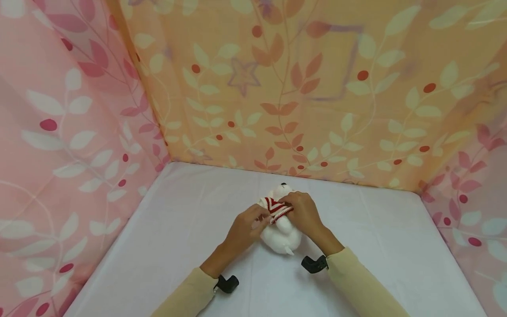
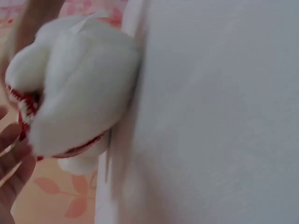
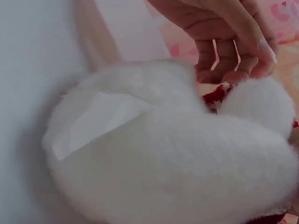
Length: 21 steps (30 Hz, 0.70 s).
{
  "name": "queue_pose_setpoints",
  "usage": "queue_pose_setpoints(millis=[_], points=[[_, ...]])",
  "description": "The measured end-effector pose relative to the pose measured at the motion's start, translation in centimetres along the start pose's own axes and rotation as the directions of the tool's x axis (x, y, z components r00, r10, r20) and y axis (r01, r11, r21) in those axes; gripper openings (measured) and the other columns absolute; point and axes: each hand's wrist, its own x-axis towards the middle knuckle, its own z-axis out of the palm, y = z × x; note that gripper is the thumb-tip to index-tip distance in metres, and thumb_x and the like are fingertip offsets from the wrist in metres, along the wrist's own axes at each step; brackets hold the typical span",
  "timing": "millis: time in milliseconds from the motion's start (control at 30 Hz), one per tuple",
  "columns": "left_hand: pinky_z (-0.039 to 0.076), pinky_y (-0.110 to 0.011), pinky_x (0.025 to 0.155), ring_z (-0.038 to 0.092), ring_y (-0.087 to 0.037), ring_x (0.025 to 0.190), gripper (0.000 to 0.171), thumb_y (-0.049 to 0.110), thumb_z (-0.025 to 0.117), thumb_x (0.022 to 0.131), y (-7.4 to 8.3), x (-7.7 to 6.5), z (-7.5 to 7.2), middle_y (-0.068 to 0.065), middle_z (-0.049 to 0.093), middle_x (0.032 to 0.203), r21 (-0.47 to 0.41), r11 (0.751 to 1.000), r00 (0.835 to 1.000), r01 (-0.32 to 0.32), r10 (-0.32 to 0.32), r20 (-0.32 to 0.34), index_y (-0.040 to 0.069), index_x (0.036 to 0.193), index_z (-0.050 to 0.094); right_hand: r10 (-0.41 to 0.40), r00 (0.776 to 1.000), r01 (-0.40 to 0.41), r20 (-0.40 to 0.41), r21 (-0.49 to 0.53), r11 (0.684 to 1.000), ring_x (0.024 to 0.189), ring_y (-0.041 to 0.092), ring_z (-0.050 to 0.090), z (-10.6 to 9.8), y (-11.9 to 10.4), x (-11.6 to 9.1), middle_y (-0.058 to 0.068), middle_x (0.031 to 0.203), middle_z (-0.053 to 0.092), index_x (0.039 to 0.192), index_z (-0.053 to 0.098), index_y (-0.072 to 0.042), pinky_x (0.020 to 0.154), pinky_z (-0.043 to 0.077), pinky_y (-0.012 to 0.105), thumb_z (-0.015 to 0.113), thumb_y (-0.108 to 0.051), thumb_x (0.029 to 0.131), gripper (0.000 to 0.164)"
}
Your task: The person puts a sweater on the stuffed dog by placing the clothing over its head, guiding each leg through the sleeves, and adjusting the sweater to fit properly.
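Note:
A white plush toy (image 1: 281, 240) lies on the white-covered table, its dark nose pointing to the far side. Around its upper body is a small red-and-white striped knitted sweater (image 1: 278, 209). My left hand (image 1: 242, 228) pinches the sweater's lower edge on the left side. On the opposite side, my right hand (image 1: 306, 213) grips the sweater close to the toy's head; its fingertips are partly hidden. The right wrist view shows the left hand (image 3: 229, 37) with bent fingers at the red knit edge, and a white fabric label (image 3: 100, 121) on the toy's rear.
The table (image 1: 198, 198) has a white cloth over it. Behind it hangs an orange leaf-patterned curtain (image 1: 237, 110), with pink patterned curtains (image 1: 79, 154) at both sides. Black wrist-worn devices (image 1: 314, 264) sit under both forearms.

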Motion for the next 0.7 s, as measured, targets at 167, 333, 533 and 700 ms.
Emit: queue_pose_setpoints(millis=[167,333,533,700], points=[[0.053,-0.030,0.060,0.062,-0.011,0.075,0.006,0.015,0.073,0.095,-1.1,1.1,-2.1,0.003,0.065,0.091,0.003,0.979,0.967,0.205,-0.202,-0.157,0.016,0.100,0.072,-0.054,0.997,0.054,0.047,0.013,0.998,0.081,0.020,0.065,-1.7,0.0,-0.5,-0.002,0.083,0.071,0.098,0.081,-0.011,0.079,0.051,0.043,0.076,0.008,0.075,0.031],[0.047,-0.029,0.057,0.064,-0.018,0.077,0.010,0.025,0.079,0.090,-1.3,1.9,-3.5,0.002,0.068,0.097,0.078,0.939,0.942,0.336,-0.336,-0.017,0.021,0.100,0.077,-0.034,0.997,0.032,0.068,0.035,0.999,0.083,0.017,0.064,-3.0,0.0,-1.2,-0.003,0.089,0.073,0.097,0.082,-0.013,0.081,0.051,0.042,0.078,0.004,0.080,0.023],[0.045,-0.029,0.057,0.062,-0.019,0.081,0.027,0.036,0.083,0.085,-0.8,2.7,-3.9,0.001,0.068,0.104,0.190,0.886,0.888,0.422,-0.446,0.109,0.022,0.108,0.079,0.004,0.996,-0.010,0.094,0.066,0.998,0.084,0.019,0.064,-3.3,0.3,-1.8,-0.002,0.094,0.074,0.095,0.081,-0.012,0.079,0.051,0.044,0.079,0.002,0.081,0.020],[0.044,-0.026,0.057,0.056,-0.010,0.079,0.039,0.042,0.084,0.083,-0.8,4.0,-3.8,0.002,0.066,0.109,0.267,0.863,0.849,0.430,-0.487,0.207,0.022,0.116,0.078,0.028,0.995,-0.038,0.093,0.111,0.993,0.080,0.016,0.063,-3.3,0.7,-2.2,-0.004,0.097,0.075,0.096,0.081,-0.013,0.071,0.050,0.036,0.080,0.002,0.082,0.021]])
